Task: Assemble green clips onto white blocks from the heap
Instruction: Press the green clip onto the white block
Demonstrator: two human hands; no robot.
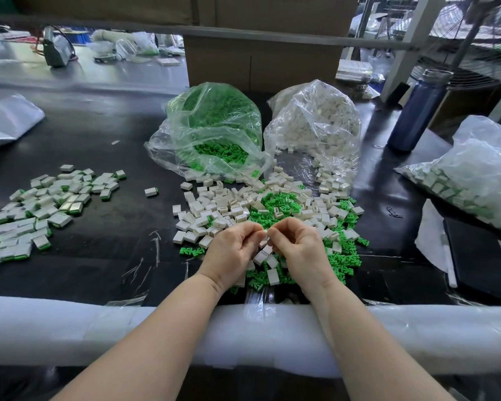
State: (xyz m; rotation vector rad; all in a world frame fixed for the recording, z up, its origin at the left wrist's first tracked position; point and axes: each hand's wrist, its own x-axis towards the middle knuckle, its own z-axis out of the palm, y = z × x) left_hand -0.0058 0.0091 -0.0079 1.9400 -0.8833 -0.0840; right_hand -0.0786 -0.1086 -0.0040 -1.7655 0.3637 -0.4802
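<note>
White block [264, 241] between both hands.

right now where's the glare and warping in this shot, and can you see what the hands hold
Head view: wide-angle bend curves the foam edge; glare streaks the clear bags and the dark table; the background is soft; the left hand and right hand pinch something small and white, too hidden to identify.

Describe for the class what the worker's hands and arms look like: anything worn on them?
Both forearms are bare to the frame's lower edge: no sleeves show. The left hand and right hand wear no gloves. No watch, bracelet or ring is visible on either.
</note>
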